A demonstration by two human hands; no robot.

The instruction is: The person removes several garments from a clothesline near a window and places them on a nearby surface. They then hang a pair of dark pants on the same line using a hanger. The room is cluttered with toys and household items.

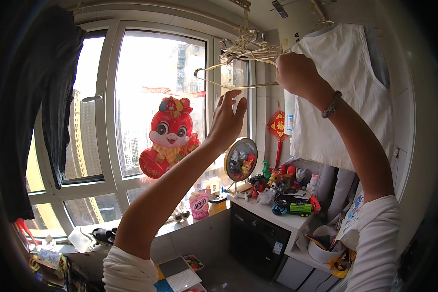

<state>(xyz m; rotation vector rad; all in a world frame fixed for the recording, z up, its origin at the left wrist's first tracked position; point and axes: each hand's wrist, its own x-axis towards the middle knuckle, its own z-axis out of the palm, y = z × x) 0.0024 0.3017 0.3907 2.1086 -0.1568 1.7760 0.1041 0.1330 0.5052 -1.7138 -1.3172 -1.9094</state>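
My right hand [298,73] is raised and closed around one end of a gold metal clothes hanger [237,87]. Just under the hanger's lower bar is my left hand [228,118], its fingers apart and nothing in it; whether a fingertip touches the bar, I cannot tell. Behind the held hanger, a bunch of similar metal hangers [246,47] hangs tangled from the overhead rack. Close behind my right hand a white sleeveless top [332,98] hangs on its own hanger.
Dark trousers [47,84] hang at the left before the window [160,62]. A round mirror [241,159] and several toys [277,182] crowd the white counter [248,204] above a black front-loading appliance [257,237]. A pink detergent pouch [199,204] stands on the sill.
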